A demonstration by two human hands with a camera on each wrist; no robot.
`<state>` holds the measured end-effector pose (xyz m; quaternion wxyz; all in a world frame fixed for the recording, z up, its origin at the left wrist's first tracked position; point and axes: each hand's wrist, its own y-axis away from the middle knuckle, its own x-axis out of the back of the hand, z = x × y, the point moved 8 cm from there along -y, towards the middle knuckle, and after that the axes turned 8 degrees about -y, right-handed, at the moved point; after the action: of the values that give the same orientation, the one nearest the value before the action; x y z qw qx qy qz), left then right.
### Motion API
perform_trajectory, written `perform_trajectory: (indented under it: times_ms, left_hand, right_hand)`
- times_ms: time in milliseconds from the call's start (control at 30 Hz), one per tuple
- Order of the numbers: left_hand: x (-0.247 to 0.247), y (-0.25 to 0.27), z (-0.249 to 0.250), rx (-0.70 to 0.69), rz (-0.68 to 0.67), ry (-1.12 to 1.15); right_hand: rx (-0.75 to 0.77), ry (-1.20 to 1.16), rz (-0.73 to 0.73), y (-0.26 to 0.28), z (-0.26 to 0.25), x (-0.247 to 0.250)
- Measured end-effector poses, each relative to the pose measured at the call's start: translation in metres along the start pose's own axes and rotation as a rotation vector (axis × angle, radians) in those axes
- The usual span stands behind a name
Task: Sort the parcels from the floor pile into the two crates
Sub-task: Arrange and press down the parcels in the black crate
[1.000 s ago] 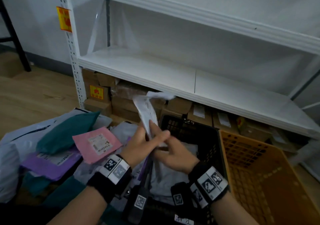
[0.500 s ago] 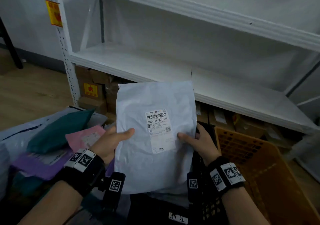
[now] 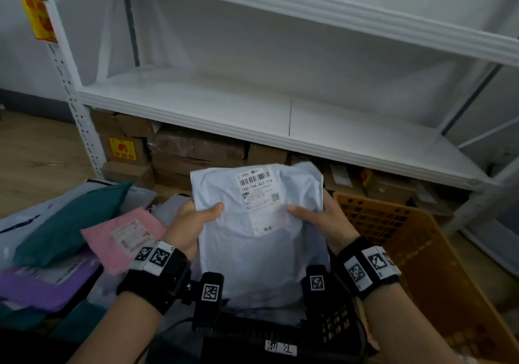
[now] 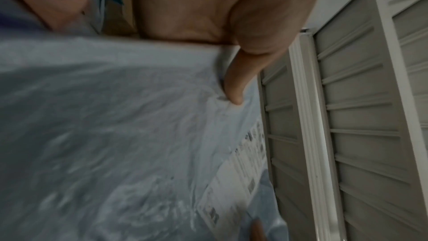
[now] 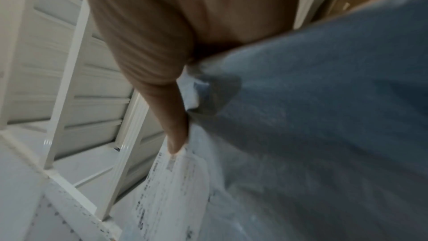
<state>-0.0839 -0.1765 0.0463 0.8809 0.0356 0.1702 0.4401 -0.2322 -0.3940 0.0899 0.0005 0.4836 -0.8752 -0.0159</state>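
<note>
A pale grey poly mailer (image 3: 261, 240), judged light, limp and slippery, is held label-up over the black crate (image 3: 334, 327), pinched at its side edges by the left hand (image 3: 193, 223) and right hand (image 3: 323, 223), best gripped there.

White shelf rack (image 3: 196, 102) w/ cardboard boxes (image 3: 179, 153) beneath.

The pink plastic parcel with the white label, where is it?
In the head view the pink plastic parcel lies on the floor pile, left of the left hand, beside a teal parcel.
</note>
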Motion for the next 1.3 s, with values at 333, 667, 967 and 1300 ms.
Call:
perform_trajectory:
  times_ms: [333, 667, 967, 1300]
  left_hand:
    - [-0.195, -0.048, -0.062, -0.050, -0.324, -0.337]
    - [-0.326, -0.082, -0.192, -0.046, -0.627, -1.354]
    - [-0.328, -0.085, -0.209, 0.005, -0.634, -1.402]
    - [-0.327, -0.085, -0.215, 0.021, -0.646, -1.420]
  right_hand:
    - [-0.041, 0.394, 0.218, 0.017, -0.039, 0.208]
    - [-0.315, 0.603, 0.327, 0.015, 0.074, 0.352]
    - [-0.775, 0.656, 0.269, -0.013, 0.256, 0.384]
    - [-0.849, 1.220, -0.468, -0.004, 0.357, 0.279]
